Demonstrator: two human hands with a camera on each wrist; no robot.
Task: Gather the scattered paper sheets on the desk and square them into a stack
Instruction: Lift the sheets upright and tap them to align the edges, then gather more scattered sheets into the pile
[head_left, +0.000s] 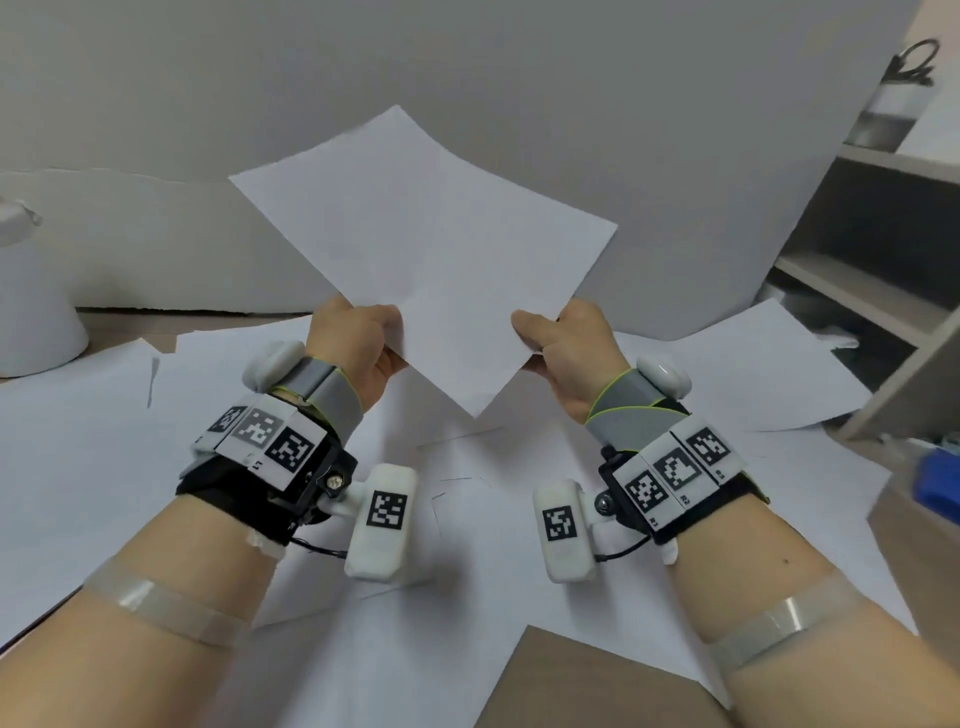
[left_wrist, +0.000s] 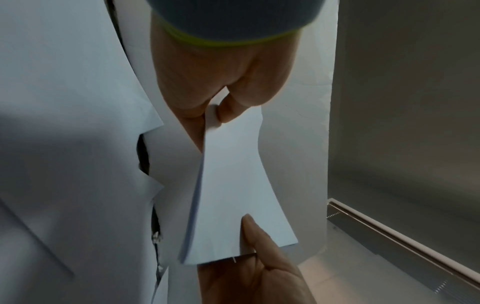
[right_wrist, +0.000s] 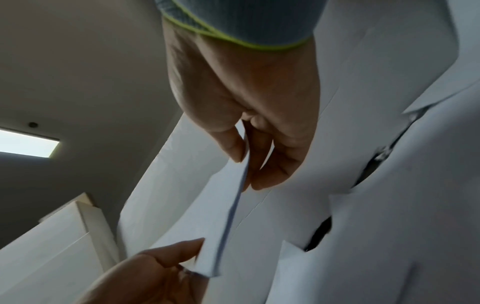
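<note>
A thin bundle of white paper sheets (head_left: 431, 260) is held up above the desk, turned like a diamond with one corner pointing down. My left hand (head_left: 358, 338) pinches its lower left edge and my right hand (head_left: 561, 343) pinches its lower right edge. In the left wrist view the held sheets (left_wrist: 228, 185) run from my left hand (left_wrist: 215, 111) to the right hand's thumb (left_wrist: 254, 232). The right wrist view shows the sheets (right_wrist: 233, 205) edge-on between thumb and fingers of my right hand (right_wrist: 244, 156). Several loose sheets (head_left: 156, 467) lie overlapping on the desk below.
A white rounded object (head_left: 31, 306) stands at the far left. Open shelving (head_left: 872, 249) is at the right with a metal cup of scissors (head_left: 898, 98) on top. A blue item (head_left: 940, 483) sits at the right edge. Bare brown desk (head_left: 582, 686) shows near me.
</note>
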